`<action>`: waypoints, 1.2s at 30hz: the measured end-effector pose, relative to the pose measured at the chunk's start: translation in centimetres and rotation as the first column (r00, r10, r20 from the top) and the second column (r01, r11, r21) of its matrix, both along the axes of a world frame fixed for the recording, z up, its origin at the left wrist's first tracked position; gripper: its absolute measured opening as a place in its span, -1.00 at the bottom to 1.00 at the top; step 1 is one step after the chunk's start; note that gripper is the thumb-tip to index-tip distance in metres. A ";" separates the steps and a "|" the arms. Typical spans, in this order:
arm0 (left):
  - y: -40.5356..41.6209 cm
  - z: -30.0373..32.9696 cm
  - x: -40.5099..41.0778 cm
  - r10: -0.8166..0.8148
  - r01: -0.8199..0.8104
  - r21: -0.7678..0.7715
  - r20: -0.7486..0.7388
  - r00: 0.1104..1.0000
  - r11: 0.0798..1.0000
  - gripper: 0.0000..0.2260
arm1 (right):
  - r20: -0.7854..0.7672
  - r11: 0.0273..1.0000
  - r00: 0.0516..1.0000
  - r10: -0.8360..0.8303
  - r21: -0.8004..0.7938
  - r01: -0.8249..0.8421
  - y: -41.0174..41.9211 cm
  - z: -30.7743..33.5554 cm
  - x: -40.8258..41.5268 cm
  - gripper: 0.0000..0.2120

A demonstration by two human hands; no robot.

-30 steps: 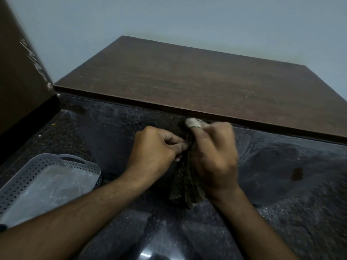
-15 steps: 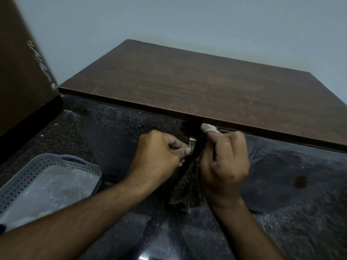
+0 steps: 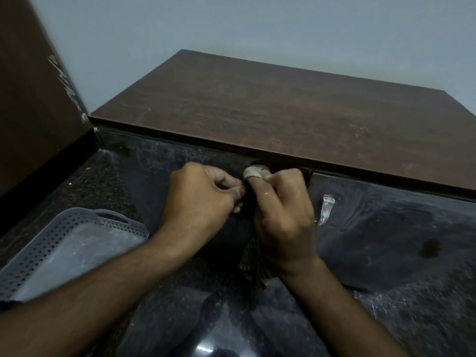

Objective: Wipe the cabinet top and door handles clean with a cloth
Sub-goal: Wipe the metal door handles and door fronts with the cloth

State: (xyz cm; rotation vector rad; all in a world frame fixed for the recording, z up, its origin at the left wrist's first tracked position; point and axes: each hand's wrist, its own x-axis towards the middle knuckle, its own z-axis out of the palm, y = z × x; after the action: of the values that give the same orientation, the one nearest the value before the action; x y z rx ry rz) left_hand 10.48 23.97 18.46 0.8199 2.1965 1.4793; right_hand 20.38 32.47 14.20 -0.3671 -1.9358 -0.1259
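**Head view: both hands working a cloth at the door handles below the cabinet top**

Head camera, the only view, looks down over a brown wooden cabinet top [image 3: 283,112] onto its two glossy dark doors. The left hand [image 3: 203,202] and the right hand [image 3: 283,217] are bunched close together just under the front edge of the top, at the seam where the doors meet. Both have their fingers curled tight. The right hand grips a dark patterned cloth [image 3: 253,264], whose loose end hangs out below the wrist; its forefinger tip carries a pale wrap and presses up near the edge. The left hand's fingers pinch inward toward the same spot, most likely on the cloth or the handle behind it, but what exactly they hold is hidden between the two hands.

A bright metal handle [image 3: 325,210] stands on the right door [image 3: 386,228], just beside the right hand and uncovered. The left door's handle is not visible; I judge it to be the thing wrapped in the cloth right now.

As for progress: the top shows faint pale scuffs near its right side, and both doors carry dusty smears, so whether the top has been wiped cannot be told. The right handle appears to remain to be done.

A grey perforated basket [image 3: 64,243] sits on the dark speckled floor at the left.
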 end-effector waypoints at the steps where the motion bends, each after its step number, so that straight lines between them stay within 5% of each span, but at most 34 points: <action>1: -0.1 0.1 -0.2 0.017 -0.017 0.007 -0.006 1.000 1.000 -0.94 | 0.049 1.000 0.999 -0.012 0.026 0.011 0.1 -0.4 0.1 -0.85; 5: -0.7 0.1 -0.6 0.049 -0.049 0.016 -0.013 0.999 0.999 -0.91 | 0.176 0.996 0.981 -0.081 0.046 0.074 0.2 -1.8 2.0 -0.82; 10: -0.9 0.3 -0.7 0.066 -0.066 0.005 -0.070 0.995 0.998 -0.92 | 0.013 0.999 0.999 -0.036 -0.003 0.036 0.1 -0.9 0.1 -0.81; 15: -1.2 0.3 -0.3 0.039 -0.039 0.010 -0.074 0.996 0.999 -0.93 | 0.226 0.998 0.973 -0.054 0.056 0.042 -0.1 -2.5 1.5 -0.88; 20: -1.1 0.2 -0.4 0.026 -0.022 0.035 -0.110 0.994 0.999 -0.91 | -0.135 0.949 0.987 -0.082 -0.314 0.035 -0.6 -2.4 3.9 -0.83; 23: -1.2 0.3 -0.2 0.026 -0.020 0.037 -0.166 0.986 0.999 -0.91 | -0.179 0.928 0.981 -0.070 -0.372 -0.002 -2.5 -3.5 4.4 -0.80; 28: -1.3 0.2 -0.3 0.026 -0.019 0.036 -0.200 0.979 0.999 -0.95 | -0.248 0.962 0.969 0.003 -0.262 -0.070 -3.9 -2.9 1.9 -0.75; 32: -1.7 0.2 -0.4 0.016 -0.010 0.031 -0.221 0.975 0.999 -0.98 | -0.019 0.987 0.990 -0.143 -0.076 0.142 -2.0 -3.5 -0.4 -0.71; 36: -1.9 -0.2 -1.1 0.037 -0.030 0.046 -0.175 0.984 0.999 -0.94 | 0.047 0.973 0.977 -0.208 0.115 0.201 0.2 -5.9 0.4 -0.80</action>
State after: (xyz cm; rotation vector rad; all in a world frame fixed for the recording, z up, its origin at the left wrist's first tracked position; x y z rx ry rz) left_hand 9.42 22.04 18.27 0.9660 2.3229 1.5272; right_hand 20.77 32.65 8.32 -0.4934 -1.9353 -0.3806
